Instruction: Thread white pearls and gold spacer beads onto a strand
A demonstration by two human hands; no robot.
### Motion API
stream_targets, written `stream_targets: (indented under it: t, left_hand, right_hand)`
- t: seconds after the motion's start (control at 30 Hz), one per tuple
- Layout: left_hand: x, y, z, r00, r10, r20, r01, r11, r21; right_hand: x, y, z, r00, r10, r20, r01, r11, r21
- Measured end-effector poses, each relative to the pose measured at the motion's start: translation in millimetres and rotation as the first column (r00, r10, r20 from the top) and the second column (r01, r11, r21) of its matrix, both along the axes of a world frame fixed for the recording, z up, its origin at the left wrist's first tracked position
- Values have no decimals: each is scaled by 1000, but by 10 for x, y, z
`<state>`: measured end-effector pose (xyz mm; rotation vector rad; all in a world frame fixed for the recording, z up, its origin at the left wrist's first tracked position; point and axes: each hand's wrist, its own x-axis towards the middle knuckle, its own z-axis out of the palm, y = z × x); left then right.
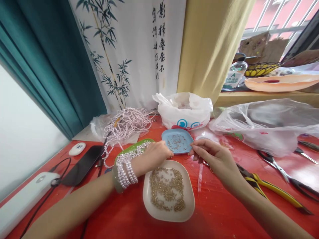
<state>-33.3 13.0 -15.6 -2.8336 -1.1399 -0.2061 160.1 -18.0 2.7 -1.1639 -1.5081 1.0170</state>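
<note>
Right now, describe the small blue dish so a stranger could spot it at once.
On the red table, find the white plastic bag at the back. In front of it, between the left hand and right hand, sits the blue dish. Its blue sets it apart from the bigger cream plate of gold beads.

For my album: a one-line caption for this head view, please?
Left hand, pearl strands round its wrist, and right hand, both pinched, by a blue dish and a white dish of beads.
</note>
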Motion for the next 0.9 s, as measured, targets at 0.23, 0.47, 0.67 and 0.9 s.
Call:
stream_targets:
  t: [0.23, 0.47, 0.67, 0.9]
  left_hand:
    - [83, 77, 62, 928, -218, -302, 247, 967, 59]
    - [66, 236, 25, 853, -350, -387, 394, 918, 37]
    - [-50, 255, 13, 903, -316, -289, 342, 939, 43]
    - [-146, 153, -50, 781, 97, 616, 20, 983, -181]
  right_hand:
    - [49, -19, 111, 1000, -7, -1, 7, 1000, -2]
    - [93, -16, 165, 999, -35, -29, 35, 999, 11]
    - [69, -12, 164, 1000, 17, -14, -17, 1000, 12]
    - [186, 206, -160, 953, -38, 301, -6, 990, 143]
